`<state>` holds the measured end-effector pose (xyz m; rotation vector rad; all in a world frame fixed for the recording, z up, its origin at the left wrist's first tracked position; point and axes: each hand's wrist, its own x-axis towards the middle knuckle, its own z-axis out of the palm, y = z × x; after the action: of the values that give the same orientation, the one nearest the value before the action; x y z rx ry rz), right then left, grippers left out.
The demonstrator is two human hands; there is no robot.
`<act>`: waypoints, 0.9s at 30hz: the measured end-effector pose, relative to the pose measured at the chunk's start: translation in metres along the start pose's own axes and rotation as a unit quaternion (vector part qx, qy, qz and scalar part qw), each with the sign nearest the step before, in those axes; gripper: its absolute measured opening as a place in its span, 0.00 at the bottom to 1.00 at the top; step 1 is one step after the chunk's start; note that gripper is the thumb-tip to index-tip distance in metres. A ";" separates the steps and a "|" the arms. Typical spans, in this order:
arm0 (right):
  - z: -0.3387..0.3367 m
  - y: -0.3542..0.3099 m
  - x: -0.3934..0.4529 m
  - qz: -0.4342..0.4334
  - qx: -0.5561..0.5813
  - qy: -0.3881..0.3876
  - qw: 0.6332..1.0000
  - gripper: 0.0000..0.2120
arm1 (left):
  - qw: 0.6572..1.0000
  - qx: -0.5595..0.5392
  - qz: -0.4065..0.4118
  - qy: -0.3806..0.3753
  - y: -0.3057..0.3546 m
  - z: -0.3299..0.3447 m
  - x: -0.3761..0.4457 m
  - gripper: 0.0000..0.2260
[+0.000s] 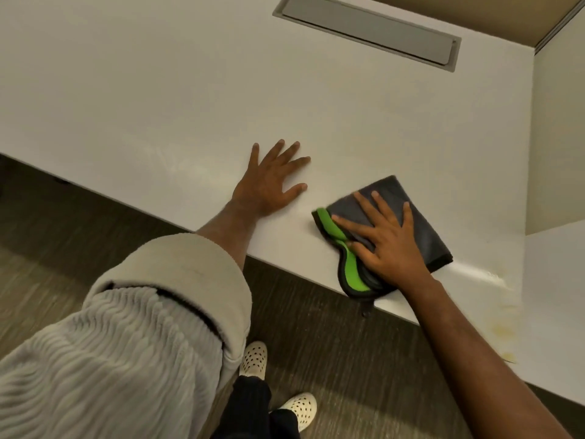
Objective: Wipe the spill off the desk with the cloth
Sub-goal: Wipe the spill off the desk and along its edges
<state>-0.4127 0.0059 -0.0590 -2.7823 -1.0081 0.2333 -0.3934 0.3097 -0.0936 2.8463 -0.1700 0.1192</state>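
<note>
Cloth (421, 226) flat under right hand (389, 245), near desk (158, 90) edge

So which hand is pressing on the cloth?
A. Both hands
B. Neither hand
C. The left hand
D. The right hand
D: the right hand lies flat on the grey and green cloth, while the left hand rests bare on the desk beside it.
</note>
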 end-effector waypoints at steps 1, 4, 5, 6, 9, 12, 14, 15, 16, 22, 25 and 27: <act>0.000 -0.008 0.012 0.019 -0.010 0.002 1.000 0.24 | 1.000 -0.001 0.000 -0.001 0.000 -0.001 0.000 0.27; 0.007 -0.031 0.033 0.003 -0.040 -0.004 0.999 0.26 | 1.000 -0.020 -0.002 -0.007 0.001 -0.003 0.000 0.27; 0.010 -0.037 0.032 -0.022 -0.048 -0.004 0.999 0.26 | 1.000 -0.024 -0.002 -0.006 0.001 -0.003 0.000 0.27; 0.014 -0.041 0.027 -0.050 -0.054 -0.003 0.997 0.26 | 1.000 -0.022 -0.002 -0.001 0.001 -0.003 0.000 0.27; 0.025 -0.040 -0.007 -0.133 -0.056 -0.008 0.989 0.26 | 1.000 -0.008 0.001 0.012 0.000 0.000 0.000 0.26; 0.022 -0.019 -0.032 -0.176 -0.042 -0.018 0.983 0.26 | 1.000 -0.003 0.005 0.010 -0.002 0.002 0.001 0.27; 0.013 -0.002 -0.031 -0.181 -0.035 -0.032 0.982 0.26 | 1.000 0.001 0.003 0.009 -0.003 0.003 0.001 0.27; 0.008 0.006 -0.026 -0.174 -0.033 -0.037 0.983 0.26 | 1.000 0.002 0.001 0.006 -0.003 0.003 0.001 0.27; 0.004 0.011 -0.018 -0.159 -0.029 -0.037 0.986 0.26 | 1.000 0.001 -0.001 0.002 -0.003 0.003 0.001 0.28; 0.002 -0.011 0.029 0.029 -0.028 0.014 0.999 0.27 | 1.000 -0.014 -0.001 0.005 -0.001 0.002 0.001 0.28; 0.012 -0.020 0.018 -0.055 -0.045 0.002 0.997 0.28 | 1.000 -0.021 -0.008 0.002 0.000 0.000 0.000 0.28; 0.018 -0.012 0.000 -0.143 -0.060 -0.002 0.988 0.28 | 1.000 -0.018 -0.004 0.003 0.000 0.000 0.000 0.28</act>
<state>-0.4234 0.0171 -0.0741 -2.6936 -1.4474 0.1420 -0.3932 0.3097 -0.0937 2.8107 -0.1569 0.1218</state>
